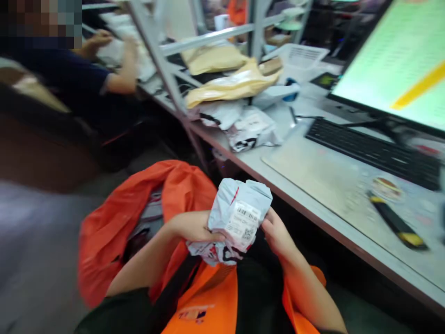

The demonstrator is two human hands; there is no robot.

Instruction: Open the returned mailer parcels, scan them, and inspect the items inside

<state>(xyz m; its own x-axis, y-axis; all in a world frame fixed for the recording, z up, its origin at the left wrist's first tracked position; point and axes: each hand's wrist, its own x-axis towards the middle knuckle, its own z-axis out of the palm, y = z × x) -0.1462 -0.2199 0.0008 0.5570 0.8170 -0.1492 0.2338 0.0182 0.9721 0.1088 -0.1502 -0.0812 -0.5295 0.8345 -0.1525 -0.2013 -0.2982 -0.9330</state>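
Both my hands hold a small grey plastic mailer parcel with a white barcode label, just above my lap. My left hand grips its lower left side, fingers curled under it. My right hand clasps its right edge. Behind the parcel lies an open orange sack with more parcels inside. I wear an orange vest.
A grey desk runs to the right with a black keyboard, a lit monitor, a yellow-black box cutter and a pile of grey and yellow mailers. Another person in a dark sleeve handles packages at the far left.
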